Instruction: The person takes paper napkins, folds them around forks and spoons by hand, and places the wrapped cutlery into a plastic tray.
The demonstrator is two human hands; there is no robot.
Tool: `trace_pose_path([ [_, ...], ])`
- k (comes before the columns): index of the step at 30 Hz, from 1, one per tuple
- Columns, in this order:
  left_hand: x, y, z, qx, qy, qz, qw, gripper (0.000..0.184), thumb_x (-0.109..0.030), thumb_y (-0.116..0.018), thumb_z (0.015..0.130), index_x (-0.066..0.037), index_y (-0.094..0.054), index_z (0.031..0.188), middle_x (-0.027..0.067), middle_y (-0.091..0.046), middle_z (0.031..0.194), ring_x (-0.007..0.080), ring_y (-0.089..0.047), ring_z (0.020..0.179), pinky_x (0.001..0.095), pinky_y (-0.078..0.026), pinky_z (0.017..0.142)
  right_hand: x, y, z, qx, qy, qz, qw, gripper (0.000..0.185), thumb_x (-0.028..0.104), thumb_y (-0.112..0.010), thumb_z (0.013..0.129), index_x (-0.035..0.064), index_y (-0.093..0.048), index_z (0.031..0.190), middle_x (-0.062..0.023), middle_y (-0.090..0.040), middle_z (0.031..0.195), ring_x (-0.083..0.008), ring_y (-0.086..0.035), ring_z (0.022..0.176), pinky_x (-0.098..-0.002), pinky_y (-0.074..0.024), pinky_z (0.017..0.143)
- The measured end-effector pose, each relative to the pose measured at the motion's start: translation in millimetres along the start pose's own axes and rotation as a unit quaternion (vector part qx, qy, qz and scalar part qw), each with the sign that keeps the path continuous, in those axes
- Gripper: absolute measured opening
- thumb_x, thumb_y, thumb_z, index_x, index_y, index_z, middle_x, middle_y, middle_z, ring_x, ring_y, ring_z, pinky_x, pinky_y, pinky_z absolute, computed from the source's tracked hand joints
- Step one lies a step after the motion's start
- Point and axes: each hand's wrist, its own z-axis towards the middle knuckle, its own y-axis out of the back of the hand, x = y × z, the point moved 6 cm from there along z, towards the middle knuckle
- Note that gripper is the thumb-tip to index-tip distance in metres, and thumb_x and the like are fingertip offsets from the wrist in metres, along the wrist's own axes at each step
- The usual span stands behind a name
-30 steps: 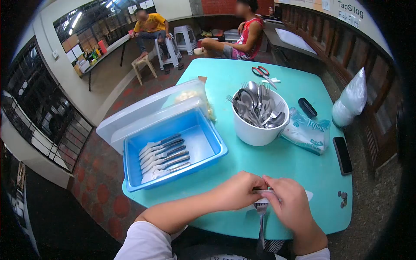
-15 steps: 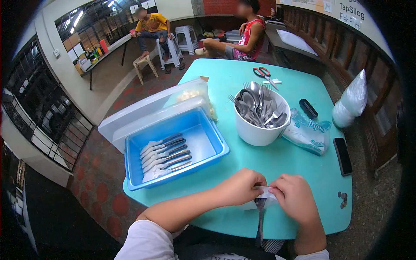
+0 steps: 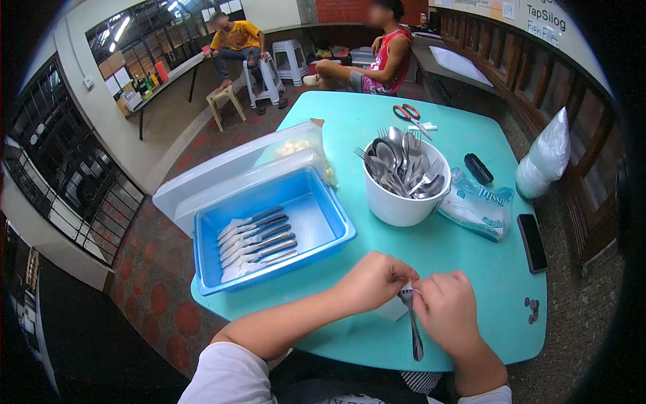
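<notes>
Near the table's front edge, my left hand (image 3: 378,279) and my right hand (image 3: 449,306) meet, both with fingers pinched on a white tissue (image 3: 408,287). A fork (image 3: 414,326) lies between them, its tines at the tissue and its handle toward me. Under it is another white piece of tissue (image 3: 393,308). Left of my hands, a blue tray (image 3: 321,236) holds several pieces of cutlery (image 3: 259,240) with tissue round their ends. Beyond my hands, a white bucket (image 3: 398,207) is filled with loose forks and spoons (image 3: 404,165).
A clear lid (image 3: 235,172) leans behind the tray. Scissors (image 3: 412,116), a tissue pack (image 3: 478,209), a black case (image 3: 478,168), a phone (image 3: 532,242) and coins (image 3: 532,310) lie on the turquoise table (image 3: 464,259). Two people sit beyond it.
My hands have drawn together around the fork's tines, folding the tissue inward. The fork's handle has swung slightly to the right and up.
</notes>
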Motion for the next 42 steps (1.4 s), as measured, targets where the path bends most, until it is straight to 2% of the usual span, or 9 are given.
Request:
trace_pose_path([
  [4,-3,2,0,-0.019,-0.012,0.006,1.000,0.018,0.003,-0.065,0.081,-0.001,-0.074,0.096,0.0179,-0.072,0.087,0.0226,-0.072,0.078,0.0333,-0.056,0.071,3,2,-3,0.000,-0.011,0.016,1.000,0.012,0.009,-0.068,0.075,0.0050,-0.065,0.086,-0.0091,-0.059,0.074,-0.0292,-0.060,0.070,-0.0419,-0.0453,0.068],
  [7,-2,9,0,-0.065,-0.017,-0.007,0.998,0.018,0.002,-0.063,0.079,0.001,-0.073,0.094,0.0209,-0.070,0.086,0.0315,-0.071,0.079,0.0363,-0.056,0.072,7,5,-7,-0.005,-0.014,0.044,0.999,0.014,0.008,-0.069,0.073,0.0049,-0.065,0.087,-0.0095,-0.061,0.076,-0.0296,-0.061,0.071,-0.0425,-0.0471,0.069],
  [13,-1,27,2,-0.122,-0.021,0.021,0.992,0.020,0.004,-0.064,0.077,0.001,-0.073,0.094,0.0210,-0.070,0.088,0.0319,-0.070,0.080,0.0366,-0.056,0.074,16,9,-13,0.002,0.017,0.105,0.994,0.016,0.006,-0.072,0.070,0.0057,-0.066,0.085,-0.0087,-0.064,0.079,-0.0292,-0.062,0.073,-0.0420,-0.0495,0.070],
  [17,0,44,2,-0.157,-0.042,0.040,0.986,0.018,0.006,-0.067,0.078,-0.002,-0.074,0.093,0.0138,-0.073,0.090,0.0206,-0.071,0.083,0.0306,-0.055,0.075,19,17,-12,0.000,0.040,0.206,0.978,0.015,0.003,-0.073,0.070,0.0059,-0.067,0.083,-0.0087,-0.066,0.080,-0.0277,-0.064,0.073,-0.0392,-0.0514,0.068],
  [21,2,50,1,-0.163,-0.049,0.014,0.985,0.018,0.010,-0.065,0.079,0.000,-0.074,0.091,0.0092,-0.072,0.087,0.0148,-0.068,0.083,0.0281,-0.054,0.075,-10,36,-7,-0.061,-0.051,0.270,0.960,0.013,0.002,-0.074,0.073,0.0052,-0.068,0.084,-0.0093,-0.067,0.080,-0.0235,-0.065,0.075,-0.0348,-0.0521,0.067],
  [23,1,48,2,-0.152,-0.058,-0.008,0.987,0.018,0.012,-0.063,0.080,0.001,-0.073,0.089,0.0090,-0.072,0.086,0.0151,-0.068,0.083,0.0273,-0.053,0.076,-31,36,-1,-0.116,-0.072,0.278,0.951,0.017,0.003,-0.071,0.078,0.0019,-0.070,0.095,-0.0124,-0.068,0.086,-0.0226,-0.065,0.079,-0.0338,-0.0514,0.071],
  [27,-9,35,0,-0.102,-0.083,-0.015,0.991,0.019,0.013,-0.063,0.079,0.001,-0.072,0.090,0.0097,-0.072,0.090,0.0159,-0.069,0.085,0.0278,-0.054,0.075,-46,11,9,-0.082,-0.084,0.350,0.929,0.029,0.006,-0.064,0.087,-0.0003,-0.067,0.116,-0.0157,-0.067,0.100,-0.0256,-0.064,0.088,-0.0341,-0.0502,0.080],
  [35,-24,20,-6,-0.058,-0.145,-0.033,0.987,0.019,0.009,-0.065,0.076,-0.002,-0.071,0.090,0.0130,-0.071,0.090,0.0268,-0.070,0.082,0.0346,-0.056,0.071,-48,2,9,-0.016,-0.099,0.396,0.913,0.020,0.007,-0.075,0.078,-0.0001,-0.072,0.096,-0.0133,-0.069,0.089,-0.0242,-0.066,0.083,-0.0325,-0.0511,0.075],
  [42,-33,16,-9,-0.023,-0.162,-0.016,0.986,0.022,0.010,-0.066,0.077,-0.005,-0.072,0.092,0.0119,-0.072,0.093,0.0263,-0.071,0.086,0.0342,-0.056,0.074,-49,3,7,-0.010,-0.089,0.394,0.915,0.019,0.008,-0.078,0.075,-0.0007,-0.071,0.090,-0.0133,-0.069,0.087,-0.0240,-0.068,0.082,-0.0331,-0.0519,0.074],
])
